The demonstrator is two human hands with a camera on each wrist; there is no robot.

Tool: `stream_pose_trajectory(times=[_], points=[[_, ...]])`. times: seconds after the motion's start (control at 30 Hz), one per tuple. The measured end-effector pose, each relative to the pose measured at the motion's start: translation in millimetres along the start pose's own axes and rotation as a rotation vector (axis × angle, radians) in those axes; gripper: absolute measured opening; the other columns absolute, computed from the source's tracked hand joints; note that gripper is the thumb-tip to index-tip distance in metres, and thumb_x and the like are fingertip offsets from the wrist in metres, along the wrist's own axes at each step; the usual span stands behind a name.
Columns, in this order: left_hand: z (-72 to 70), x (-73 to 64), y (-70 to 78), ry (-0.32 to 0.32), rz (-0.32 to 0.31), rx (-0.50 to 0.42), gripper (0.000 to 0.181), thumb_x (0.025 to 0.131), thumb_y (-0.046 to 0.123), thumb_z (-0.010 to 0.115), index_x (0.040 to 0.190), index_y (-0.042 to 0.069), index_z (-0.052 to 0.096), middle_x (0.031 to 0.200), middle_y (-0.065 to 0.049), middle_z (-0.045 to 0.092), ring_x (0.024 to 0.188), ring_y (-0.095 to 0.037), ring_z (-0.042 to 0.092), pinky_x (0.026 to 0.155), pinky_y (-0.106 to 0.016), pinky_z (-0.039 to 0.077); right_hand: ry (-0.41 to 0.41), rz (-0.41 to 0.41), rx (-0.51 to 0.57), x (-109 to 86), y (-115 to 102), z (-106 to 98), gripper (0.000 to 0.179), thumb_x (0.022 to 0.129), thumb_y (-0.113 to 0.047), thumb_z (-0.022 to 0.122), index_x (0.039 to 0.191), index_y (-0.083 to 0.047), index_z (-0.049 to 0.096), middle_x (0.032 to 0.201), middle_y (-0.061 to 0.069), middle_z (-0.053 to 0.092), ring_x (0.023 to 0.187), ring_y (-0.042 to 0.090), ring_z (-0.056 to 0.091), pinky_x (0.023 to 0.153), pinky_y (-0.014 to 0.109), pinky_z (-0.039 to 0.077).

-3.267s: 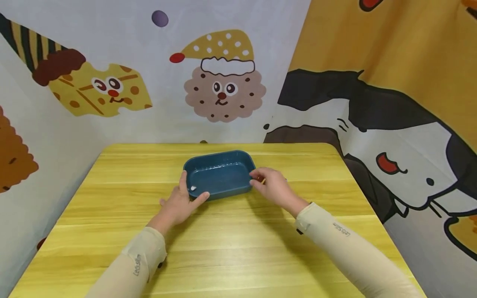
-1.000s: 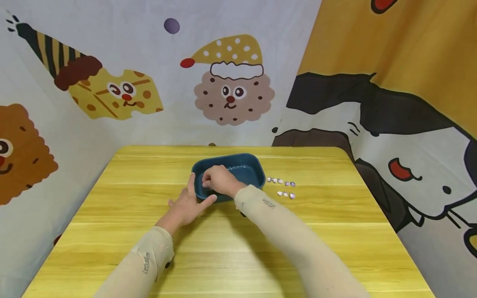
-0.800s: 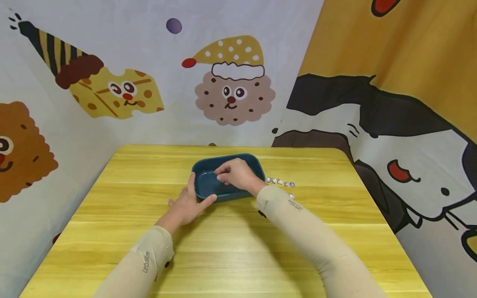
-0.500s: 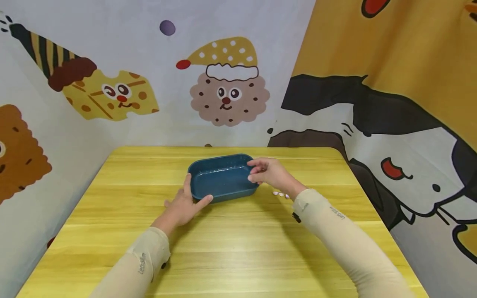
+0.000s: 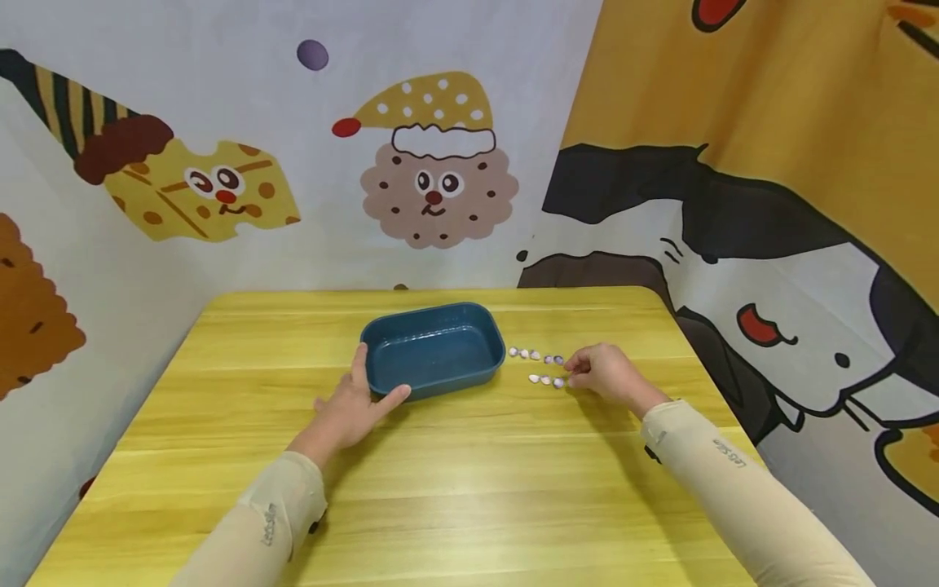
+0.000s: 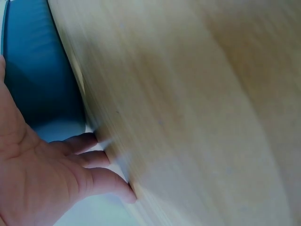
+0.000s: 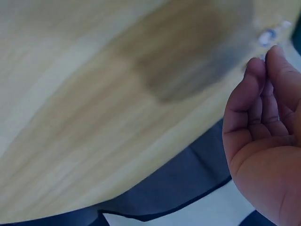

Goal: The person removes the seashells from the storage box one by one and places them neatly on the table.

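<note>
A dark blue rectangular dish (image 5: 433, 388) stands on the wooden table. My left hand (image 5: 350, 408) steadies its near left corner, fingers spread along the outer wall; in the left wrist view that hand (image 6: 42, 174) lies against the blue side. Right of the dish, small rounded white-and-purple pieces form two rows: several in the back row (image 5: 535, 355) and three in the front row (image 5: 546, 380). My right hand (image 5: 607, 373) is at the front row's right end, thumb and forefinger pinched together. The right wrist view shows a tiny pale piece (image 7: 262, 57) between the fingertips, mostly hidden.
The light wooden table (image 5: 455, 489) reaches toward me, with rounded far corners. Behind it hangs a cloth (image 5: 279, 269) printed with cartoon figures. The dish holds nothing that I can see.
The white piece once in the dish's near left corner is gone from it. My right hand reached into the dish, then moved right to the front row. The left hand stays at the corner.
</note>
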State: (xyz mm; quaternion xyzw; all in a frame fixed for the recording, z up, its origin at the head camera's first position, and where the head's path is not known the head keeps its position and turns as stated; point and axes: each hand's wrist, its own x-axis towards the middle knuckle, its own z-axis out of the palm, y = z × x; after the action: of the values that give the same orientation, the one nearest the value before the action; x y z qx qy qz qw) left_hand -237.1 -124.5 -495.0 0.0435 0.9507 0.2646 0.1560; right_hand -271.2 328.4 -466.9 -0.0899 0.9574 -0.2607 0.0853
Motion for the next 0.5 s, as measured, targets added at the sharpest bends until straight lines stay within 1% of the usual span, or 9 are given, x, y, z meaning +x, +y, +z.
stream_pose_trajectory(times=[0.1,0.23,0.4,0.5], points=[[1.2,-1.1,0.5,-0.003,0.004,-0.010,0.126,0.089,0.097,0.033,0.164,0.023,-0.035,0.176,-0.031,0.013,0.162,-0.054,0.019,0.113,-0.093,0.005,0.016,-0.003,-0.051,0.4,7.4,5.9,0.020,0.090,-0.010,0.087,0.107,-0.003,0.079,0.098,0.006,0.080,0.090,0.016,0.071,0.081,0.034,0.059],[1.4,-1.5,1.2,0.004,0.008,-0.012,0.126,0.089,0.098,0.032,0.164,0.023,-0.036,0.176,-0.032,0.013,0.162,-0.054,0.020,0.112,-0.093,0.006,0.029,0.001,-0.073,2.1,10.3,9.0,0.022,0.089,-0.012,0.088,0.107,-0.004,0.078,0.099,0.007,0.080,0.093,0.019,0.073,0.086,0.041,0.061],[-0.1,-0.7,1.0,0.014,0.013,0.001,0.125,0.090,0.097,0.032,0.164,0.022,-0.036,0.177,-0.031,0.011,0.162,-0.053,0.020,0.112,-0.093,0.007,0.028,-0.006,-0.071,4.6,10.2,10.3,0.021,0.090,-0.013,0.088,0.106,-0.005,0.079,0.098,0.006,0.080,0.091,0.018,0.072,0.085,0.040,0.060],[-1.0,-0.5,0.6,0.010,0.011,-0.008,0.125,0.090,0.097,0.033,0.164,0.023,-0.036,0.177,-0.029,0.010,0.162,-0.052,0.020,0.113,-0.093,0.007,0.030,-0.004,-0.065,4.1,11.7,10.9,0.022,0.090,-0.015,0.088,0.107,-0.005,0.079,0.098,0.006,0.080,0.092,0.018,0.072,0.086,0.040,0.060]])
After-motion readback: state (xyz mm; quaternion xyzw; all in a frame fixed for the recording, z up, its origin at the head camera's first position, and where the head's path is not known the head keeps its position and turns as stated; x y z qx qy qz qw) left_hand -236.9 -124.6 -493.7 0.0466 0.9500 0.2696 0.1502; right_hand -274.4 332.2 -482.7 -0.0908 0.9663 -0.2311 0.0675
